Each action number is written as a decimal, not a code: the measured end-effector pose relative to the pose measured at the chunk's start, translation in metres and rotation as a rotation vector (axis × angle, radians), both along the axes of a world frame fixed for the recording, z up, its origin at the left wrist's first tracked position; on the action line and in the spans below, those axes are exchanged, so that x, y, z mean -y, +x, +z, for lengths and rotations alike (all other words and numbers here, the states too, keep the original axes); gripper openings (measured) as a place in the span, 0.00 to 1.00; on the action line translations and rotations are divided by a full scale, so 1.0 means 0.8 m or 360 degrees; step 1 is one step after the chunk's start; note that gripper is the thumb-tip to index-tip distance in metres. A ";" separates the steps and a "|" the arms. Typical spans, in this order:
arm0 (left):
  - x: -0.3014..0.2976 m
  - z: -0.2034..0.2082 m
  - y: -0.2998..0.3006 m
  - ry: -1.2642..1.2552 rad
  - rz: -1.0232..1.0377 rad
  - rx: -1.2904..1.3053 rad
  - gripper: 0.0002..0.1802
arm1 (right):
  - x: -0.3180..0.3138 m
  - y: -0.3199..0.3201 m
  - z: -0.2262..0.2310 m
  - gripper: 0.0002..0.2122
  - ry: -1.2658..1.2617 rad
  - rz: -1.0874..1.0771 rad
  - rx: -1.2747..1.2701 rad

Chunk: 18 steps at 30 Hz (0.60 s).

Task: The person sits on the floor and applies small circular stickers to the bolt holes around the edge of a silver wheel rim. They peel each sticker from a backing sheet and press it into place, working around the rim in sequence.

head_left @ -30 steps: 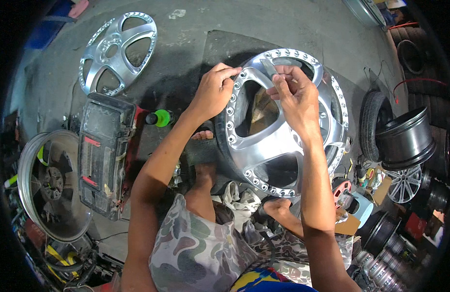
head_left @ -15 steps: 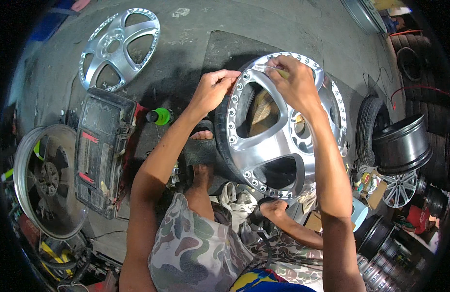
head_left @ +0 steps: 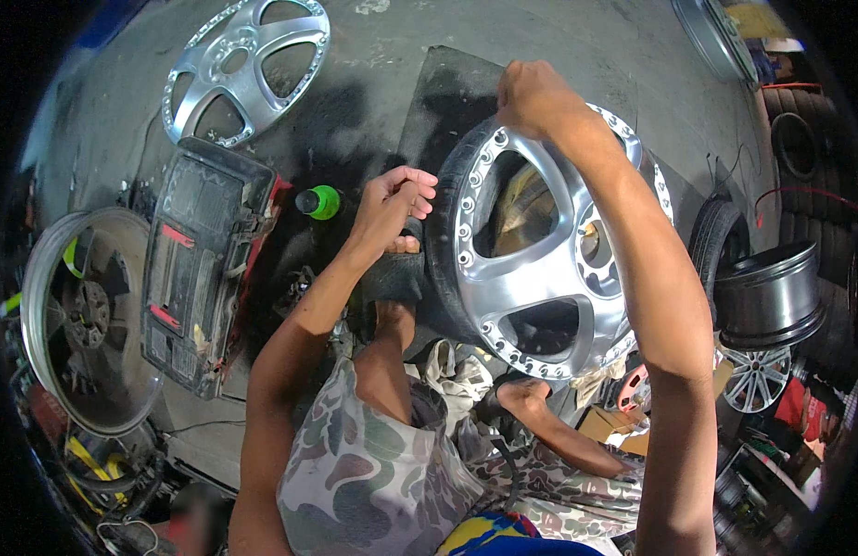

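In front of me a silver five-spoke wheel face [head_left: 503, 278], with bolts set around its edge, lies on a black tire [head_left: 452, 176]. My right hand [head_left: 540, 97] is closed over the far edge of the wheel, back of the hand toward me. Its fingertips are hidden, so what it grips cannot be seen. Left of the tire hovers my left hand [head_left: 396, 213], fingers loosely bent and apart, with nothing in it. Below that hand is my sandalled foot [head_left: 392, 278].
A second silver wheel face [head_left: 248, 56] lies at the far left. Beside me are a green bottle [head_left: 319, 202], a black toolbox [head_left: 197, 269] and a dusty wheel [head_left: 90, 320]. On the right stand a dark wheel barrel [head_left: 772, 292] and a tire [head_left: 721, 236].
My right hand has shifted from the upper spoke to the far edge. My left hand has come off the wheel's left edge, moving nearer to me. The view has shifted slightly.
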<state>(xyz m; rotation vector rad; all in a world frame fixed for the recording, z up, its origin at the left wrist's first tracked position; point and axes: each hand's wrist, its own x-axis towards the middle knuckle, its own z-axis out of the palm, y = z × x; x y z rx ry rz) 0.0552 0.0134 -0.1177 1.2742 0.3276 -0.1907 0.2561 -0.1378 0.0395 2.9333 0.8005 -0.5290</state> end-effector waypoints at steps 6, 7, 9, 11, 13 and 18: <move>-0.015 -0.004 -0.010 0.0082 -0.0023 0.0070 0.16 | -0.007 -0.019 0.009 0.10 -0.0062 0.0245 0.0011; -0.016 -0.005 -0.014 0.0080 -0.0016 0.0061 0.16 | -0.006 -0.013 0.010 0.10 -0.0056 0.0127 -0.0005; -0.017 0.002 -0.015 0.0074 -0.0012 0.0053 0.16 | -0.002 0.005 0.015 0.10 -0.0045 -0.0119 -0.0028; -0.017 -0.001 -0.019 0.0041 0.0045 0.0082 0.16 | 0.000 -0.002 0.008 0.10 -0.0167 0.0204 -0.0001; -0.019 -0.005 -0.021 0.0022 0.0079 0.0111 0.15 | -0.002 -0.008 0.005 0.10 -0.0204 0.0317 -0.0006; -0.022 -0.008 -0.024 0.0041 0.0071 0.0144 0.16 | -0.010 -0.012 0.012 0.10 -0.0098 0.0203 0.0098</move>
